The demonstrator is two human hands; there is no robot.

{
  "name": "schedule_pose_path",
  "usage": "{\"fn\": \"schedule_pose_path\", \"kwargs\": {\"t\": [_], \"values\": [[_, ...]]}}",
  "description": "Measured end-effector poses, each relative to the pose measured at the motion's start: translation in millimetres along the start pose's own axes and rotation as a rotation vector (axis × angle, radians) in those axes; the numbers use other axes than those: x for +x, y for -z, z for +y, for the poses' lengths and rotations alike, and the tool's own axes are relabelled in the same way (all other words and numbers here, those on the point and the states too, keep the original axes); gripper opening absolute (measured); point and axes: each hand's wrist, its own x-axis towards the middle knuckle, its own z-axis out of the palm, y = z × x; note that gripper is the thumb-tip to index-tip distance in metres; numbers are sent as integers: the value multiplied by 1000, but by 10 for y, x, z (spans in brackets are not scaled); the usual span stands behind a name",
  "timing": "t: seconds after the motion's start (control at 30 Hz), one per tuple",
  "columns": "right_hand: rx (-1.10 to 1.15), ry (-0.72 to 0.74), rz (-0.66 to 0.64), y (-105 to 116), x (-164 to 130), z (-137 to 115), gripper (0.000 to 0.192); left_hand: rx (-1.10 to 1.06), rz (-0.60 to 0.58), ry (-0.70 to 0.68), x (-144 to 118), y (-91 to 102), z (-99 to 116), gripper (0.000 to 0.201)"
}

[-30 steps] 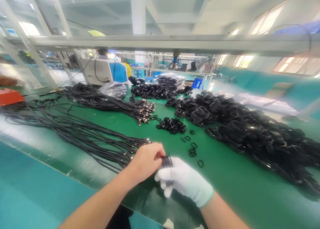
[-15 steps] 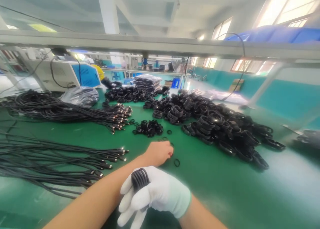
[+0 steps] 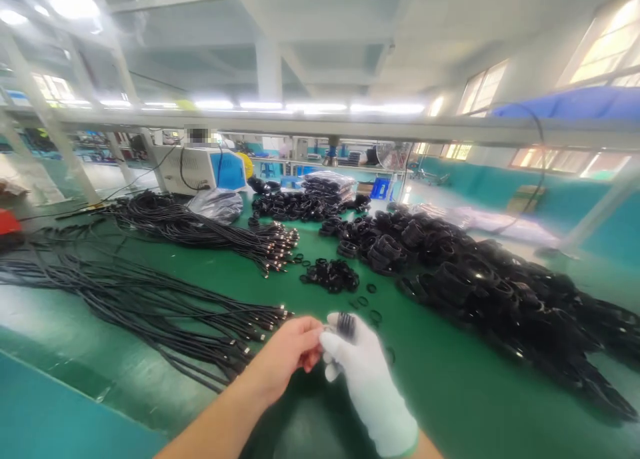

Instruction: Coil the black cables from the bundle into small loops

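A small black coiled cable bundle, blurred, sits lower centre, pinched between the bare left hand and white-gloved right hand.

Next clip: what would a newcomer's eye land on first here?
Likely the two hands meeting low at centre: the bare left hand and the white-gloved right hand pinch a small black coiled cable bundle between them. To the right sprawls a big heap of coiled black cables on the green table. To the left, long loose black cables lie fanned out, their connector ends pointing toward the hands.
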Motion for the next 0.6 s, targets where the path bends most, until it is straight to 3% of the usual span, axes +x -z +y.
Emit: {"fn": "schedule_pose_path", "kwargs": {"t": [0.1, 0.2, 0.27, 0.37, 0.4, 0.47, 0.53, 0.6], "values": [[152, -45, -55, -26, -50, 68, 44, 138, 135, -62, -60, -21, -144, 24], [478, -206, -296, 39, -121, 87, 45, 121, 157, -124, -122, 4, -194, 25], [558, -270, -497, 97, -149, 79, 48, -109, 97, -132, -197, 39, -166, 26], [493, -235, -665, 142, -170, 44, 45, -366, -143, -109, -307, 127, -60, 28], [445, -203, -686, 143, -172, 29, 42, -322, -224, -92, -329, 167, -14, 27], [311, -144, -718, 131, -171, 3, 36, -31, -285, -66, -355, 251, 92, 19], [193, -118, -728, 114, -159, -19, 31, 378, -260, -56, -380, 316, 209, 6], [113, -110, -695, 97, -140, -42, 28, 717, -238, -100, -424, 344, 324, 7]]}}
